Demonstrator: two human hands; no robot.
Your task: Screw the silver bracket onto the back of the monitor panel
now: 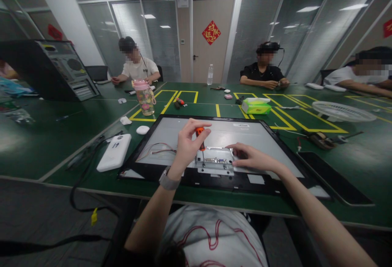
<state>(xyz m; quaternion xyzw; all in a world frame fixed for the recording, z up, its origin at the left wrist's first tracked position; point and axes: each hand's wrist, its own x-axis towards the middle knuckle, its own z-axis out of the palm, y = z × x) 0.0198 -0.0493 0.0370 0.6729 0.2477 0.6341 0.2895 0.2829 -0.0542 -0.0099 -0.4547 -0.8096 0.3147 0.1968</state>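
In front of me a flat monitor panel (pixel 162 136) lies face down on the green table, its grey metal back showing inside a black frame. A metal bracket with connector ports (pixel 214 167) sits near its lower middle. My left hand (pixel 188 142) has its fingers around the orange handle of a screwdriver (pixel 200 134), which stands upright with its shaft down on the bracket's left part. My right hand (pixel 251 157) rests at the bracket's right edge, thumb and fingers apart, touching it. Thin wires (pixel 156 150) run over the panel's left side.
A white power bank (pixel 114 152) with a black cable lies left of the panel; a black slab (pixel 333 177) lies right. Beyond stand a pink-lidded bottle (pixel 143 99), a green tissue pack (pixel 256 106) and a computer case (pixel 61 69). Several people sit around the table.
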